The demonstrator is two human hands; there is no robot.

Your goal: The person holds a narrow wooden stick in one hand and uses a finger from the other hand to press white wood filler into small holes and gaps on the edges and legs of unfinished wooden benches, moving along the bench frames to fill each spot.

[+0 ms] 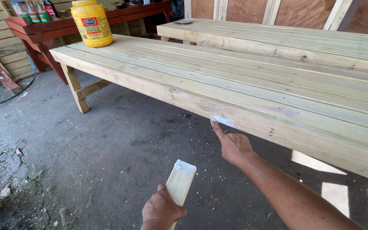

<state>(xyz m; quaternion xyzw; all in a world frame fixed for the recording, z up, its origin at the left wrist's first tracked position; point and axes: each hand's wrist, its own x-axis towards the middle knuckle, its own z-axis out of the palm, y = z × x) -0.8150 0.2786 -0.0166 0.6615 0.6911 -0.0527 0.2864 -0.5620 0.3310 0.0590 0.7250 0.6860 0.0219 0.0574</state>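
My right hand (233, 145) points its index finger at a white smear of filler (223, 120) on the front edge board of a long pale wooden table (158, 68). The fingertip touches the smear; the other fingers are curled in. My left hand (162, 209), low in the view, grips a short flat wooden stick (180, 181) whose upper end carries a dab of white paste. The stick is held upright below the table edge, apart from the wood.
A big yellow jug (91, 22) stands on the table's far left corner. A second wooden table (277, 38) lies behind. A red wooden bench (43, 30) with bottles stands at the back left. Dark concrete floor (86, 149) with debris spreads below.
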